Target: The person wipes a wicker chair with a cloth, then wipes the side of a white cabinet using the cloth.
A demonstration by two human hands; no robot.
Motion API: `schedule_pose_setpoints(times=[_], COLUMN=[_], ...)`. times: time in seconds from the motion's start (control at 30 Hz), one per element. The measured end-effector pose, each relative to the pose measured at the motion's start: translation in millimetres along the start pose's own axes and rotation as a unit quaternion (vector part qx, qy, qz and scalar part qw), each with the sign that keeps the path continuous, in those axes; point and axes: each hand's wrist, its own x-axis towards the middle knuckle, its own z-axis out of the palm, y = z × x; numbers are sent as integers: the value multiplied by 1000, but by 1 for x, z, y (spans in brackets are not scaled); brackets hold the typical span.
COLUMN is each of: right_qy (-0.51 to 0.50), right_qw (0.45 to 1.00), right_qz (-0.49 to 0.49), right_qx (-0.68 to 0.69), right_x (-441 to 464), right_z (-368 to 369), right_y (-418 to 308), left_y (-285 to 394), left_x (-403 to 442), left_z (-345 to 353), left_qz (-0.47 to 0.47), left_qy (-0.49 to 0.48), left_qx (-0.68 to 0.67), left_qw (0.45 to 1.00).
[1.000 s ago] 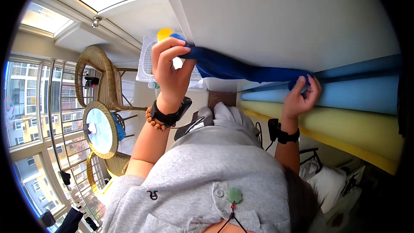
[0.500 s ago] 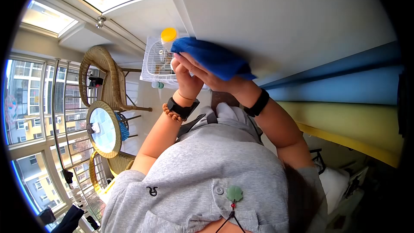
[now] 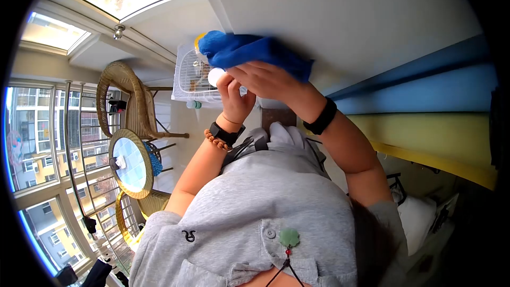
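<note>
A bunched blue cloth (image 3: 244, 50) is in my right hand (image 3: 268, 81), spread along its fingers and hanging loose toward the right. My left hand (image 3: 237, 103) is just below, its fingers curled and closed, touching the right hand's fingertips. Close to those fingertips shows a white round piece (image 3: 215, 77); whether the left hand grips it or it lies behind, I cannot tell. Past the hands stands a white wire cage (image 3: 192, 74) with small things inside. The cloth mostly covers a yellow lid (image 3: 200, 41) at the cage's top.
To the left are a wicker chair (image 3: 125, 98) and a round glass-topped wicker table (image 3: 132, 165), by a railing (image 3: 69, 143) and windows. A pale wall (image 3: 361, 26) is at upper right. Blue and yellow panels (image 3: 425, 135) line the right side.
The blue cloth has shifted up and left over the yellow lid, and its shape has changed. My right hand's fingers now curl under it. The white round piece shows more fully.
</note>
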Motion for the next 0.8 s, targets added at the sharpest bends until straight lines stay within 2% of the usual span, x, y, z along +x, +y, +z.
schedule_pose_setpoints(times=[0.03,0.07,0.13,0.17,0.2,0.27,0.33,0.37,0.47,0.53,0.6,0.63,0.7,0.77,0.8], right_qy=[-84,-99,-39,-16,-22,192,199,236,224,212,113,60,-25,51,118], right_qw=[991,895,938,994,992,932,878,871,856,910,976,990,977,988,972], right_qz=[4,136,156,79,108,232,398,421,459,348,185,123,112,146,195], right_qx=[109,414,308,69,-57,-202,-176,-95,-79,-78,-32,41,181,21,-60], right_x=[4,13,12,9,3,0,-46,-66,-93,-77,-52,-30,-23,-27,-29], right_z=[-2,1,-13,-30,-61,-82,-82,-69,-24,-8,-18,-25,-25,-48,-55], right_y=[2,7,25,40,49,82,88,82,36,14,1,6,22,41,53], left_y=[-3,-6,-2,2,8,11,11,10,6,2,-2,-1,0,2,5], left_x=[-4,-7,2,8,14,19,19,17,8,12,26,39,64,74,74], left_z=[-1,0,1,2,1,4,3,2,4,3,-3,-5,-8,-6,-3], left_qz=[0,0,-15,-3,8,-3,-2,16,38,49,60,78,105,103,117], left_qy=[-5,-9,5,28,50,51,30,16,-3,7,24,51,88,112,100], left_qx=[2,3,-65,-53,-38,-74,-76,-67,-63,-72,-85,-80,-69,-54,-42], left_qw=[1000,1000,998,998,998,996,997,997,997,996,994,992,988,987,987])
